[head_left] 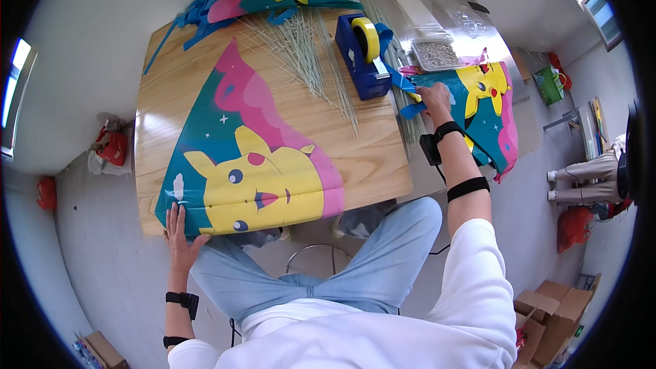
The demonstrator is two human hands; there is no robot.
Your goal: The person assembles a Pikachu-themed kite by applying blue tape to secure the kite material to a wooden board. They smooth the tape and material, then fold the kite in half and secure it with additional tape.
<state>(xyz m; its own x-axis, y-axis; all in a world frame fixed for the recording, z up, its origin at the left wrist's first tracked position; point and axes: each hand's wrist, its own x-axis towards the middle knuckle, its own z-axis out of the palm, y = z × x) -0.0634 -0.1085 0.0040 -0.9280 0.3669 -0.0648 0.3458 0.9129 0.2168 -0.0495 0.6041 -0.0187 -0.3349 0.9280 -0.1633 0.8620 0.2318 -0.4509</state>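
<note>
A half-kite-shaped printed sheet (236, 137), teal, pink and yellow with a cartoon figure, lies on the wooden table with its folded straight side along the near edge. My left hand (180, 238) rests on its near left corner, fingers stretched out and thumb apart. Out to the right, my right hand (435, 99) has its fingers closed beside blue strips (413, 109) and a small yellow piece; what it grips is partly hidden. Under and beside this hand lie more printed sheets (502, 123) of the same pattern, hanging over the table's right side.
A blue tape dispenser (367, 75) with a yellow roll stands left of my right hand. Thin pale rods (301, 51) lie behind it. At the back are blue ribbons (198, 14) and a tray of small pieces (436, 55). Cardboard boxes (557, 314) and another person's legs (581, 181) are at right.
</note>
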